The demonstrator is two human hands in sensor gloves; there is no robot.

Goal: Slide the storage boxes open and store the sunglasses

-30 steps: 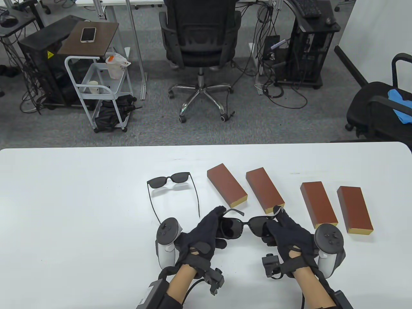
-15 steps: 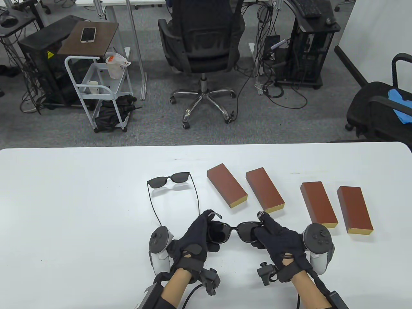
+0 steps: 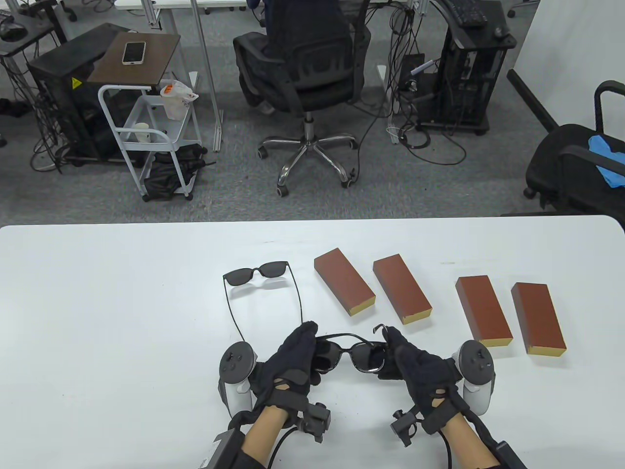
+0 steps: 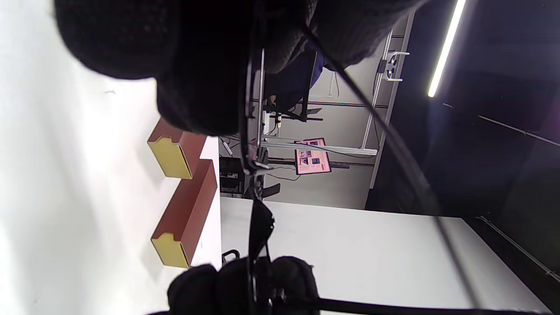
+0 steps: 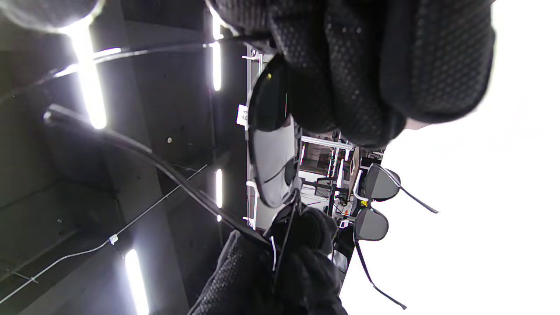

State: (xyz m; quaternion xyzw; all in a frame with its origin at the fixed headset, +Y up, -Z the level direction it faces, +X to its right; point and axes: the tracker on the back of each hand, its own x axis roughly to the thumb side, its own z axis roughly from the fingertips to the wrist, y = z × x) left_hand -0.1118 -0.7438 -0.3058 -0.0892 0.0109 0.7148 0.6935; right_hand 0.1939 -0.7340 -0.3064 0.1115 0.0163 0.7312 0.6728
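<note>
Both gloved hands hold one pair of black sunglasses (image 3: 355,354) just above the white table (image 3: 122,317) near its front edge. My left hand (image 3: 305,349) grips the left lens end, my right hand (image 3: 398,351) grips the right end. One temple lies along the top of the frame; the other temple's tip sticks up by my right fingers. The left wrist view shows the held sunglasses (image 4: 260,223) edge-on, the right wrist view one lens (image 5: 271,153). A second pair of sunglasses (image 3: 259,276) lies unfolded behind my left hand. Several closed brown storage boxes (image 3: 344,281) (image 3: 402,288) (image 3: 483,310) (image 3: 538,317) lie to the right.
The boxes show yellow ends facing me (image 4: 170,157). Beyond the table's far edge stand an office chair (image 3: 305,63), a white cart (image 3: 146,132) and computer towers. A second black chair (image 3: 576,166) is at the right.
Both hands have drawn the sunglasses left and closer to the front edge. The left temple has swung in along the frame. The office chair behind has turned.
</note>
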